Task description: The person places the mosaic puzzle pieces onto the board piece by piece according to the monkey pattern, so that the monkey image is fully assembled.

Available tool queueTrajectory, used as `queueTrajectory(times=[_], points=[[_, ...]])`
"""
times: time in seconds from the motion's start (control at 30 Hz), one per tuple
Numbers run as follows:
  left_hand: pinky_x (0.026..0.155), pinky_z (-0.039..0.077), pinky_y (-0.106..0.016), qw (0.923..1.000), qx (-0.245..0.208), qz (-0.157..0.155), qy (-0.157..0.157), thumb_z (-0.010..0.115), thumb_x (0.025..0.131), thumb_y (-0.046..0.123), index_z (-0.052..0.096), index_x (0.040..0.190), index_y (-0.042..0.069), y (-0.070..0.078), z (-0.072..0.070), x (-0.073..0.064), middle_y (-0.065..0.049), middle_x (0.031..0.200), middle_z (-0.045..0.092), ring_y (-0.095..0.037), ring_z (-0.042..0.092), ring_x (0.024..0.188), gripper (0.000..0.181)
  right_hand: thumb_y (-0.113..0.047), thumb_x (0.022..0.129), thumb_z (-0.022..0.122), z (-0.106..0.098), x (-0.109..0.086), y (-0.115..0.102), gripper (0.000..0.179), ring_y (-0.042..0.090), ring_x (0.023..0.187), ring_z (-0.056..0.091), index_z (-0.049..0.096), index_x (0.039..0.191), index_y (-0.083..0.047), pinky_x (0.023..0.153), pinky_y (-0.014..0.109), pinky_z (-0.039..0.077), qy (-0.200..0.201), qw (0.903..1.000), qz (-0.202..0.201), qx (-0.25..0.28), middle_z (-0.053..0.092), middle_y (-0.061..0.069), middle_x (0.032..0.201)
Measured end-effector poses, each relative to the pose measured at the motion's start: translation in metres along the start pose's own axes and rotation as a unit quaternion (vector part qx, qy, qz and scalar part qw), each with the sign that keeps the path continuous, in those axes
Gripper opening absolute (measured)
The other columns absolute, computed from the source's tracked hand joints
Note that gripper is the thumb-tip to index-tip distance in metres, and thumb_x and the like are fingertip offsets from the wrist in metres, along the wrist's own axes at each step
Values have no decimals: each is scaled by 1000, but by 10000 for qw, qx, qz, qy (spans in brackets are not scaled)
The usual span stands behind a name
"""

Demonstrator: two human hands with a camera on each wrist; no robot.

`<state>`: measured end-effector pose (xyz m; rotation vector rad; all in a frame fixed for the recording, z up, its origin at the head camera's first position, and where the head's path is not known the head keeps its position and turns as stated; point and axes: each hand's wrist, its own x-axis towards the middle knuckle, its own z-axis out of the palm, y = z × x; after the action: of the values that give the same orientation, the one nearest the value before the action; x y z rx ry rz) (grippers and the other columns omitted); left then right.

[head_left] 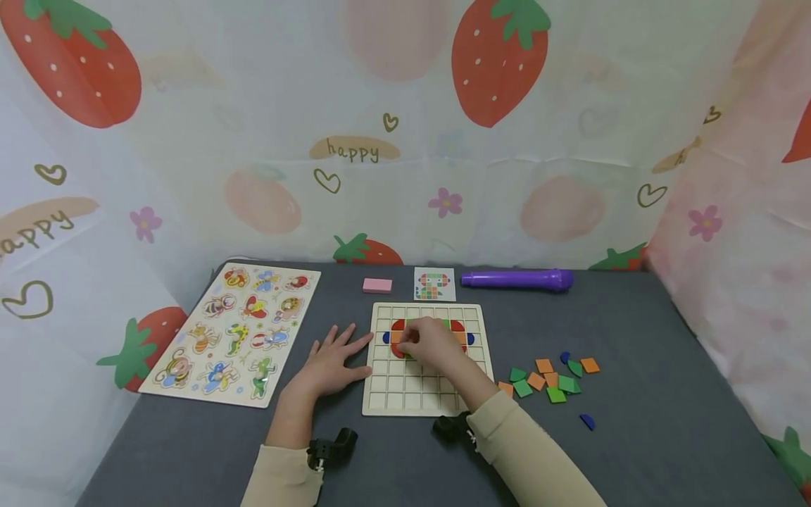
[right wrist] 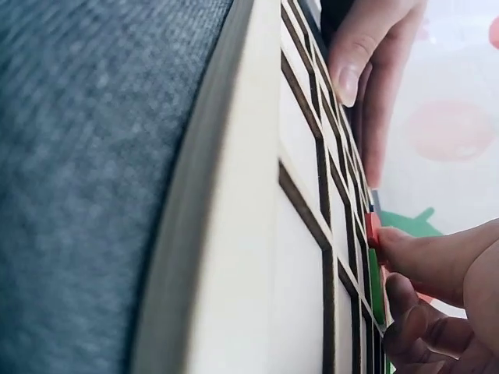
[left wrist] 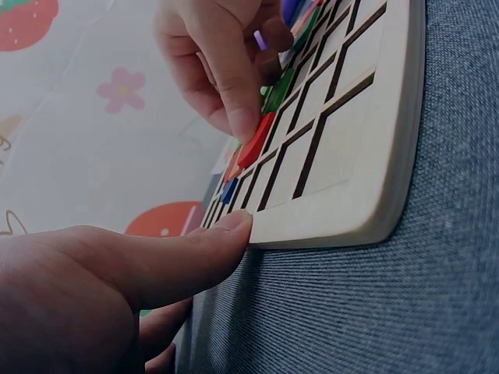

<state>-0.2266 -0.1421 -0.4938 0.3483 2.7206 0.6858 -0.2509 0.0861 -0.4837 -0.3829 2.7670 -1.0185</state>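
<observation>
A pale grid board lies flat on the dark cloth, with red, orange, green and blue tiles set in its upper rows. Over those tiles my right hand bends its fingers, and its thumb tip sits on a red tile. A green tile is right beside that thumb, close to the curled fingers. My left hand is spread on the cloth at the board's left side, its thumb touching the edge. At the board's left, a blue half-round tile occupies a cell.
Loose orange, green and blue tiles are scattered right of the board. Behind it are a pattern card, a pink block and a purple tube-shaped object. An insect-picture board lies at the left. A printed curtain hangs behind.
</observation>
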Motion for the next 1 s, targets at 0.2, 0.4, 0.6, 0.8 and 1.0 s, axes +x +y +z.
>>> queueTrajectory(times=[0.2, 0.4, 0.6, 0.8, 1.0], points=[[121, 4, -69, 10000, 21, 3, 44, 66, 96, 42, 39, 157, 28, 0, 0, 1, -12, 168, 22, -42, 4, 156, 69, -25, 91, 77, -1, 1, -1, 14, 13, 67, 57, 71, 81, -18, 62, 28, 47, 22, 9999, 32, -110, 64, -5, 75], [121, 4, -69, 10000, 46, -6, 29, 66, 95, 43, 40, 157, 28, 0, 0, 2, -12, 168, 22, -43, 4, 156, 69, -22, 90, 78, -6, -1, -2, 11, 15, 68, 57, 72, 84, -15, 62, 29, 47, 148, 9997, 129, -130, 64, -3, 76], [121, 5, -69, 10000, 53, -26, 23, 67, 95, 43, 40, 157, 27, 0, 0, 2, -12, 168, 22, -43, 4, 156, 69, -23, 91, 77, -12, -6, 1, 9, 13, 71, 57, 71, 87, -17, 64, 30, 47, 175, 9998, 77, -95, 65, -5, 80], [121, 4, -68, 10000, 13, -43, -52, 67, 95, 42, 39, 157, 27, 0, 0, 0, -12, 168, 21, -43, 3, 156, 70, -22, 92, 76, -22, -19, 9, 5, 13, 79, 62, 73, 91, -18, 68, 33, 51, 263, 9995, 75, 153, 67, -6, 85], [121, 3, -69, 10000, -59, -14, -24, 68, 95, 41, 40, 157, 26, 2, 0, -1, -13, 168, 22, -43, 3, 156, 70, -19, 93, 74, -37, -34, 16, 8, 15, 85, 64, 74, 100, -15, 73, 35, 53, 363, 9992, 81, 150, 68, -6, 90]])
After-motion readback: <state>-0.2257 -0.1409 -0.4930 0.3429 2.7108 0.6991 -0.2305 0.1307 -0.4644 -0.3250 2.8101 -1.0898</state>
